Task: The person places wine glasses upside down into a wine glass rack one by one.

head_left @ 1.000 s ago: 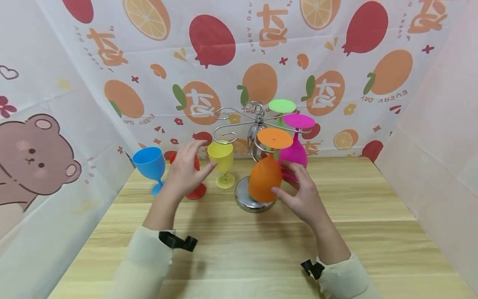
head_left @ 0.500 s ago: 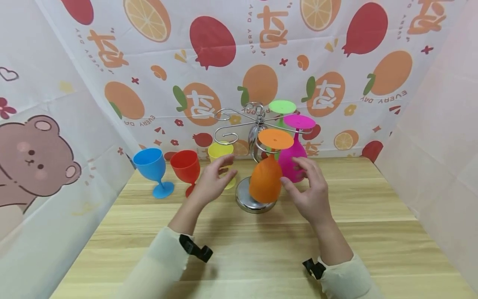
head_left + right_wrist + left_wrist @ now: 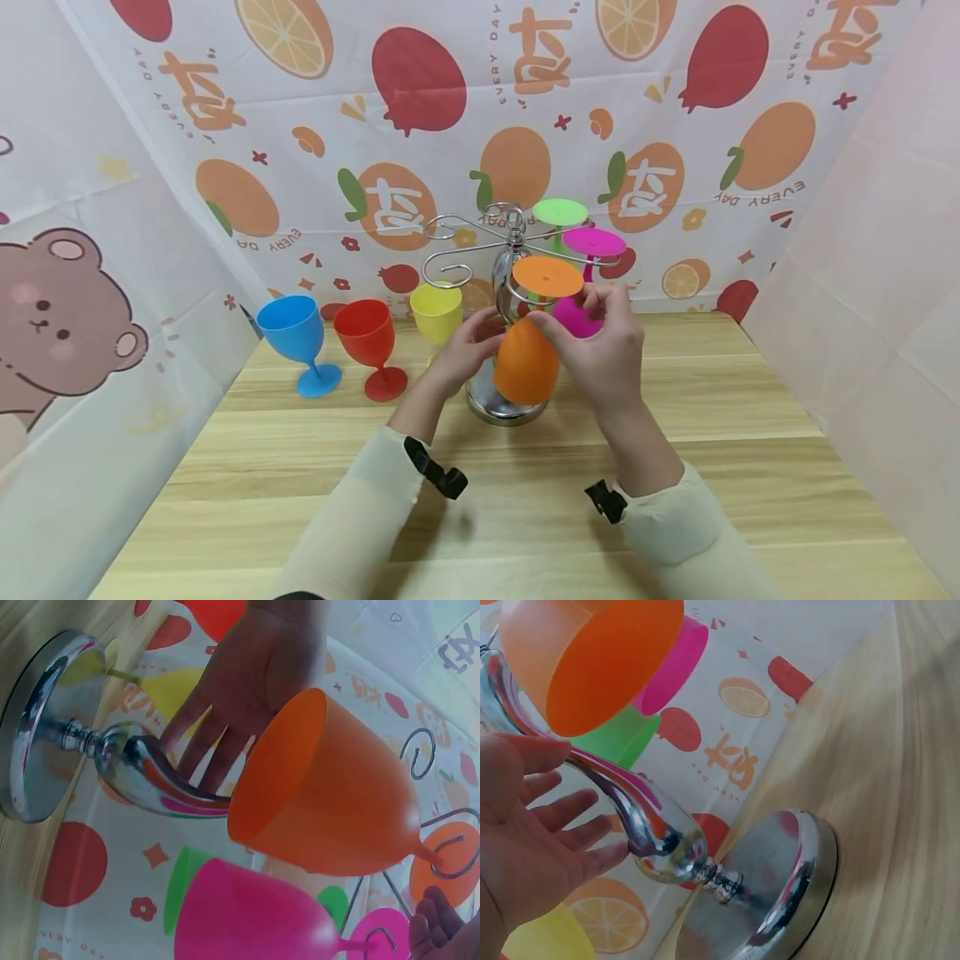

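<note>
An orange plastic goblet (image 3: 527, 367) hangs upside down by its foot from a curled arm of a silver metal rack (image 3: 495, 412). My right hand (image 3: 611, 358) is at its stem end, thumb in front and fingers loosely bent near the foot. In the right wrist view those fingertips (image 3: 431, 904) show just beside the orange foot. My left hand (image 3: 462, 354) is left of the rack's post (image 3: 660, 832), fingers spread and relaxed, with the little fingertip right at the chrome. Pink (image 3: 577, 317) and green (image 3: 560, 212) goblets hang inverted behind the orange one.
Blue (image 3: 292, 329), red (image 3: 366, 333) and yellow (image 3: 437, 310) goblets stand upright on the wooden table (image 3: 525, 517), left of the rack. Bare curled rack arms (image 3: 447, 271) stick out over the yellow one. A fruit-print cloth (image 3: 442, 125) hangs behind.
My left hand has moved right, from in front of the red goblet to the rack's post. My right hand has risen from the orange goblet's bowl towards its stem and foot.
</note>
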A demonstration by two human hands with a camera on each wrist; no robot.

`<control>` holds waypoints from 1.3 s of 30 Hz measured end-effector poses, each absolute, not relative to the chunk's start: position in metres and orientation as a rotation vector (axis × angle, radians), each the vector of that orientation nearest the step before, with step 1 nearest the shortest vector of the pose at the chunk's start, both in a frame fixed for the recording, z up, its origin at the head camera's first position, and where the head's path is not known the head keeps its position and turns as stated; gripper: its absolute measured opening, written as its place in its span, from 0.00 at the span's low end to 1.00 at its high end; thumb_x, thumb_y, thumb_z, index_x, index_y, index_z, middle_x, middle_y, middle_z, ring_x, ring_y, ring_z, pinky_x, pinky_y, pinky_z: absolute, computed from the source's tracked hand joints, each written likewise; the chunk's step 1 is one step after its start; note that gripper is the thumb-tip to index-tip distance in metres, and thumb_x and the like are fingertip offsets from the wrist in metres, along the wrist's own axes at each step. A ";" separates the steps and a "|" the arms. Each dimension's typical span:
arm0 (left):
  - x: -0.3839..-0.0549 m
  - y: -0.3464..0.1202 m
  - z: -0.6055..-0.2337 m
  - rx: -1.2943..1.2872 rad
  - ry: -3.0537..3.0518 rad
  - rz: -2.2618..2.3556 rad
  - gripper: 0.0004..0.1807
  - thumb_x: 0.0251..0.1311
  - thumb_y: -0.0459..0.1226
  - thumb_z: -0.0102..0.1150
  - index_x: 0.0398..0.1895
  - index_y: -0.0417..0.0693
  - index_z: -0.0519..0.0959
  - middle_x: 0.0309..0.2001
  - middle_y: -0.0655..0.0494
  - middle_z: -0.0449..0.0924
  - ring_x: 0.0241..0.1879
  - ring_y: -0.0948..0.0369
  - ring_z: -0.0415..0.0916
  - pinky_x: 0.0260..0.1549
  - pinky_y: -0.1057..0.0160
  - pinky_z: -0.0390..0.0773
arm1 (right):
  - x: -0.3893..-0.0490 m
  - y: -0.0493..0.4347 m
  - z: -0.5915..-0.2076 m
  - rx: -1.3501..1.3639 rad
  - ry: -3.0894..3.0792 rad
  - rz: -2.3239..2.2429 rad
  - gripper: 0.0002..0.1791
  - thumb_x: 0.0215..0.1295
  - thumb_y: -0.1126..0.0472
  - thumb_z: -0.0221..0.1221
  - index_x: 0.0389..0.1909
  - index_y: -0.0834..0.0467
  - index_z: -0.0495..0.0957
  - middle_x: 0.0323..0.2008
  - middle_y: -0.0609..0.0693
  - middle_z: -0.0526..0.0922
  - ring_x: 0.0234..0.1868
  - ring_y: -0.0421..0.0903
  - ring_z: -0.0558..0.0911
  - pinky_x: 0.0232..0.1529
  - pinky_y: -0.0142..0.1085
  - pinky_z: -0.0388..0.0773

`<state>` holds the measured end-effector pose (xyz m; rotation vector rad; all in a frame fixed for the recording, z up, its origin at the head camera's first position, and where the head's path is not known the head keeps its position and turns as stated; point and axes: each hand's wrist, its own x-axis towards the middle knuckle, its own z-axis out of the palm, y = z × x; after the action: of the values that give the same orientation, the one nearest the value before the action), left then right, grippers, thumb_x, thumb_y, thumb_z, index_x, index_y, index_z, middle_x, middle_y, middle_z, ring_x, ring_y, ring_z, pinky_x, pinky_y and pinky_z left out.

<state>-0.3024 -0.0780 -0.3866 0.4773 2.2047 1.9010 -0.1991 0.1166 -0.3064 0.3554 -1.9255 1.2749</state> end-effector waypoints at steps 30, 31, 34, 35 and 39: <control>-0.305 -0.053 -0.391 0.587 2.268 2.151 0.16 0.70 0.32 0.53 0.58 0.34 0.76 0.55 0.38 0.80 0.49 0.56 0.78 0.41 0.51 0.81 | -0.203 0.128 -0.305 0.224 -1.787 1.491 0.30 0.51 0.55 0.73 0.31 0.61 0.59 0.38 0.57 0.83 0.47 0.43 0.83 0.45 0.29 0.83; -0.304 -0.052 -0.391 0.578 2.285 2.147 0.16 0.69 0.32 0.54 0.57 0.34 0.76 0.55 0.38 0.80 0.49 0.58 0.78 0.42 0.54 0.81 | -0.204 0.130 -0.306 0.221 -1.777 1.495 0.29 0.51 0.55 0.73 0.31 0.61 0.59 0.38 0.57 0.85 0.46 0.43 0.83 0.45 0.28 0.82; -0.302 -0.050 -0.391 0.554 2.318 2.133 0.16 0.68 0.31 0.55 0.56 0.33 0.77 0.55 0.37 0.80 0.50 0.59 0.80 0.46 0.54 0.82 | -0.206 0.138 -0.308 0.225 -1.748 1.510 0.29 0.53 0.58 0.73 0.31 0.66 0.59 0.40 0.57 0.87 0.43 0.43 0.81 0.42 0.26 0.81; -0.301 -0.049 -0.390 0.544 2.326 2.128 0.16 0.68 0.31 0.55 0.56 0.33 0.77 0.55 0.37 0.80 0.51 0.58 0.80 0.48 0.54 0.82 | -0.207 0.140 -0.308 0.225 -1.740 1.513 0.29 0.53 0.58 0.72 0.31 0.67 0.59 0.40 0.57 0.88 0.42 0.43 0.81 0.41 0.26 0.80; -0.298 -0.048 -0.389 0.512 2.337 2.127 0.15 0.67 0.30 0.55 0.55 0.34 0.78 0.55 0.35 0.79 0.51 0.56 0.80 0.50 0.54 0.81 | -0.209 0.150 -0.309 0.222 -1.713 1.539 0.29 0.55 0.59 0.71 0.30 0.68 0.58 0.42 0.56 0.88 0.39 0.45 0.81 0.36 0.25 0.79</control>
<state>-0.2981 -0.0479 -0.3894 0.5119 2.3365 2.1268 -0.2092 0.1495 -0.3092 0.2217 -1.7129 1.5390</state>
